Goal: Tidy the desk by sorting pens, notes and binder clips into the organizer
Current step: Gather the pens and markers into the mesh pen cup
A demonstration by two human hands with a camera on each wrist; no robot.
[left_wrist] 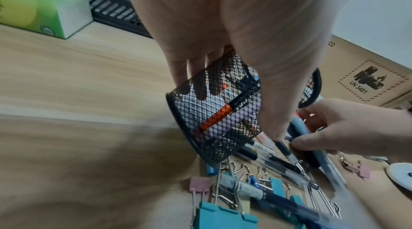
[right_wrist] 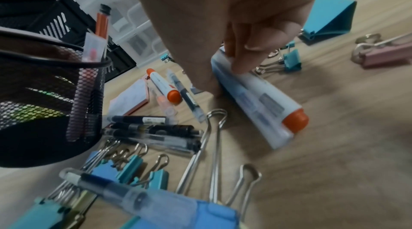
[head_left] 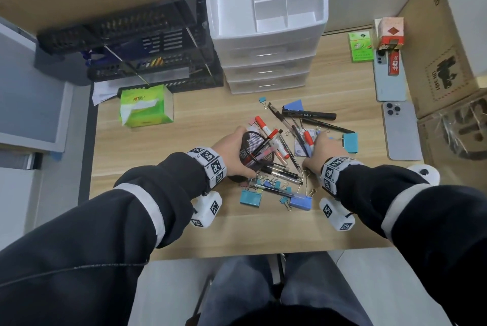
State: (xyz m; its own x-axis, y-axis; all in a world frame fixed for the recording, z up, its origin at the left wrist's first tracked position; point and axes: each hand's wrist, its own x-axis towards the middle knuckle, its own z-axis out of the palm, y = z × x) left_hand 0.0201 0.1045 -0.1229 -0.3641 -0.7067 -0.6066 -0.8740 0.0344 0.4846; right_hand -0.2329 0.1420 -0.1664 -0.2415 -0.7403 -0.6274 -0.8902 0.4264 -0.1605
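Right now the left hand [head_left: 232, 149] grips the tilted mesh cup [left_wrist: 214, 114]; the right hand [head_left: 322, 150] pinches pens [right_wrist: 256, 99]. Best lift them level and drop them in tip-first.

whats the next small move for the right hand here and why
Probably lift the orange-capped marker that the right hand pinches and drop it into the mesh pen cup, which the left hand holds tilted, already holding pens.

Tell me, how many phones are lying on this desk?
2, both face down along the right edge: the nearer phone, the farther phone behind it, partly under a red packet.
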